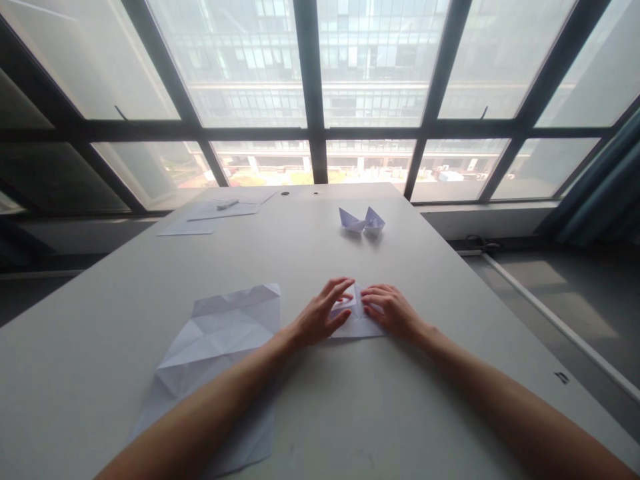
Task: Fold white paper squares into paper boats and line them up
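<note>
A small folded sheet of white paper (358, 327) lies flat on the table, with a crease running up its middle. My left hand (325, 312) is over its left side, fingers bent and apart, thumb near the lower part of the paper. On the right side rests my right hand (393, 310), its fingers stretched out and lying flat on the paper. Parts of the sheet are hidden under both hands. Left of it, partly beneath my left forearm, is a large creased sheet of paper (225, 333).
Two folded paper shapes with pointed ends, like boats (363, 221), stand touching farther back. Several flat sheets (187, 225) lie at the back left, with a small pale object (228, 205) on top. The white table (450, 400) ends before large windows.
</note>
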The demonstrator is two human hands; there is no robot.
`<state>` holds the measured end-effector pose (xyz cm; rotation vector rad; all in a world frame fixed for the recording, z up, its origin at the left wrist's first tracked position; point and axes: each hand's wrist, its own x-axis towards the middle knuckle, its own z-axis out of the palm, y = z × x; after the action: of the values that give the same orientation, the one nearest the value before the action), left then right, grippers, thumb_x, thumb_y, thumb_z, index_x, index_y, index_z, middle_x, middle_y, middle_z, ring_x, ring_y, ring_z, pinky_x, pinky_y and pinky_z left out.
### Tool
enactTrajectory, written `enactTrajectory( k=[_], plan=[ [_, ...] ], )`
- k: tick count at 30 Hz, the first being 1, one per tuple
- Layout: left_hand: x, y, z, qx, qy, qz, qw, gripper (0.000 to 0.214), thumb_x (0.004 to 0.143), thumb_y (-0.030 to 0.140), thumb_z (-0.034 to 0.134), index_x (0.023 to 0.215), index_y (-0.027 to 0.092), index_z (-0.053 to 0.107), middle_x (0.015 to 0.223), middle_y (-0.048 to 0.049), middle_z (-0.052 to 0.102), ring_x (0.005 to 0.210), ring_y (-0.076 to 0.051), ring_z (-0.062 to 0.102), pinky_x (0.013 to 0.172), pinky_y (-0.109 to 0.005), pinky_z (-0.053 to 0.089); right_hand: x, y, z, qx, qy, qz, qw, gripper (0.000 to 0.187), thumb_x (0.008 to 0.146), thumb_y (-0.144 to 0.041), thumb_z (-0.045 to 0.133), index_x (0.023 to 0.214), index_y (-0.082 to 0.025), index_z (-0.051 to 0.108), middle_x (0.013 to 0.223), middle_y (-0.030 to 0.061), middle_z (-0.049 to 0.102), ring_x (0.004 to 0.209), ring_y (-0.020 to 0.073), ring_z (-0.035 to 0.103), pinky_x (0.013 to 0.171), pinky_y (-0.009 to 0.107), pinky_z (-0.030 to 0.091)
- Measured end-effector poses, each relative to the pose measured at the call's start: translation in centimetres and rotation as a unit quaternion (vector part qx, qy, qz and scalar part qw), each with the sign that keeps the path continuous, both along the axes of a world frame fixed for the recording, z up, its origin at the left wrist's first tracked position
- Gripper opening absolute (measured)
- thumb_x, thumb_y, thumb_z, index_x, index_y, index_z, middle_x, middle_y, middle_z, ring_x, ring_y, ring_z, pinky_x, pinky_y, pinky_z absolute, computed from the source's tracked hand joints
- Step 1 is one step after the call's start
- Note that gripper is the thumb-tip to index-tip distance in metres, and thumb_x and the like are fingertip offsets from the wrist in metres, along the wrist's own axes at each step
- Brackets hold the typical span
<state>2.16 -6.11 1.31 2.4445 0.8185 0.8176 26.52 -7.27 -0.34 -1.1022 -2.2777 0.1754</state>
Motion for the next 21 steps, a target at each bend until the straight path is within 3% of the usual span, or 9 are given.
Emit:
enactTrajectory(
  k=[3,5,10,14,19,21],
  plan=[
    [0.1,0.0,0.2,-0.031,0.053,-0.084,0.995,0.033,0.100,0.033,0.044,0.124,0.024,0.064,0.123,-0.0080,0.065,0.111,-0.020,0.064,0.102,-0.033,0.049,0.0,0.1,-0.2,-0.001,-0.007,-0.002,1.000,0.018,0.091,-0.021,0.063,0.105,-0.025,0.073,0.115,0.0052,0.072,0.110,0.0224,0.063,0.100,0.041,0.045],
    [0.2,0.0,0.3,-0.034,0.056,-0.097,0.993,0.032,0.101,0.034,0.043,0.114,0.023,0.071,0.119,-0.0074,0.068,0.112,-0.020,0.064,0.103,-0.032,0.048,0.0,0.2,-0.2,0.001,-0.010,-0.002,1.000,0.018,0.091,-0.021,0.062,0.105,-0.025,0.073,0.115,0.0055,0.072,0.110,0.0222,0.063,0.100,0.041,0.045],
    [0.2,0.1,0.0,-0.038,0.023,-0.071,0.996,0.033,0.100,0.029,0.043,0.120,0.020,0.068,0.120,-0.0088,0.069,0.111,-0.022,0.064,0.101,-0.036,0.050,0.1,0.2,0.1,0.012,-0.018,0.014,1.000,0.024,0.092,-0.014,0.059,0.107,-0.026,0.073,0.115,0.0054,0.073,0.111,0.0216,0.063,0.102,0.042,0.042],
    [0.1,0.5,-1.0,-0.028,-0.036,0.038,0.998,0.048,0.095,0.009,0.037,0.137,0.023,0.054,0.133,-0.0081,0.060,0.118,-0.019,0.060,0.093,-0.033,0.055,0.3,0.2,0.4,0.002,-0.032,0.051,0.998,0.035,0.090,-0.008,0.056,0.115,-0.028,0.070,0.122,0.0039,0.070,0.115,0.0213,0.061,0.103,0.043,0.040],
    [0.0,1.2,-1.6,0.053,0.066,0.061,0.995,0.040,0.090,0.008,0.049,0.121,0.025,0.066,0.137,-0.0051,0.058,0.129,-0.022,0.052,0.110,-0.042,0.042,0.3,0.2,0.4,-0.002,-0.040,0.067,0.997,0.037,0.092,-0.009,0.054,0.120,-0.029,0.067,0.125,0.0030,0.069,0.117,0.0210,0.059,0.103,0.042,0.040],
    [0.0,1.2,-1.7,0.067,0.112,0.045,0.990,0.041,0.090,0.010,0.050,0.125,0.026,0.064,0.144,-0.0045,0.054,0.138,-0.023,0.043,0.115,-0.045,0.035,0.3,0.2,0.3,0.007,-0.042,0.068,0.997,0.036,0.093,-0.010,0.055,0.120,-0.030,0.067,0.126,0.0035,0.068,0.118,0.0213,0.058,0.104,0.043,0.039]
  ],
)
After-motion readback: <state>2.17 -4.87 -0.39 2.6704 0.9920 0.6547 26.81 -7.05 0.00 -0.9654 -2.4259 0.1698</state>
